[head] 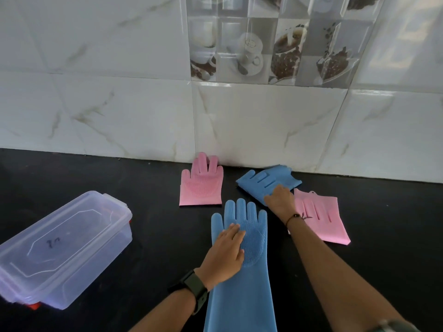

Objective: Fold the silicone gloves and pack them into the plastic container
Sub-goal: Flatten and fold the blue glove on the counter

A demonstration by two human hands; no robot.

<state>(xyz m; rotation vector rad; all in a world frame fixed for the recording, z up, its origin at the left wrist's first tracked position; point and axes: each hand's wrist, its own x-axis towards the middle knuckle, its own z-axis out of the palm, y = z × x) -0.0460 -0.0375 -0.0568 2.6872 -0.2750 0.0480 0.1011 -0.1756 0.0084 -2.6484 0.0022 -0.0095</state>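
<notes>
- Long blue glove [242, 279] lies flat and unfolded on the black counter [143, 188], at 6 o'clock in the view, fingers pointing to 12, cuff running off the bottom edge.
- Left hand [226, 254] rests flat on that glove's palm, fingers spread and nearly straight, pressing down rather than gripping; a dark watch [195, 287] is on the wrist.
- Right hand [279, 198] reaches toward 1 o'clock and lies palm-down on the edge of the folded blue glove [263, 180]; fingers are loosely extended over it, and whether they pinch the edge cannot be told. A thin dark band [296, 216] circles that wrist.
- Folded blue glove sits near the tiled wall [263, 121], at 1 o'clock.
- Pink glove [201, 185], folded short, sits at 12 o'clock, fingertips touching the wall's base.
- Second pink glove [321, 216], at 2 o'clock, lies just beside the folded blue one, partly hidden under the right forearm.
- Clear container [67, 248] stands at 9 o'clock, well apart from the gloves, lid on top; a red clip [34, 306] shows at its near corner.
</notes>
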